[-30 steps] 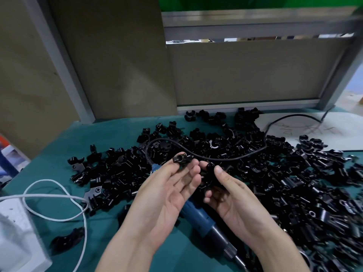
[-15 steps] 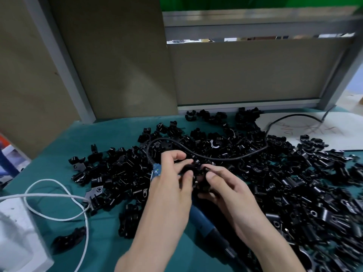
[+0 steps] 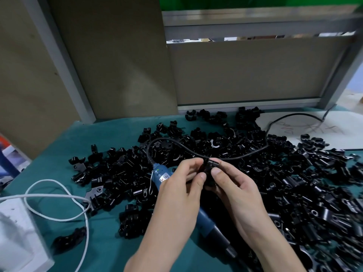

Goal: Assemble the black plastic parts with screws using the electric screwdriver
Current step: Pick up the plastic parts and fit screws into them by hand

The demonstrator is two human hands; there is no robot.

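Single head-worn camera looking forward and down across green table [image 3: 59, 146] from its near edge, facing back edge and brown panel [image 3: 245, 71]. Hovering close over left hand [image 3: 176, 189] and right hand [image 3: 233, 185] at lower centre. Wide-angle lens slanting grey post [image 3: 57, 55].

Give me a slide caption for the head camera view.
Left hand and right hand hold black plastic parts above the blue electric screwdriver on the table.

Factory assembly bench [image 3: 110, 132], heaped black plastic parts [image 3: 294, 183]

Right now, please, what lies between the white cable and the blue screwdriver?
Loose black plastic parts on the green mat, in the head view.
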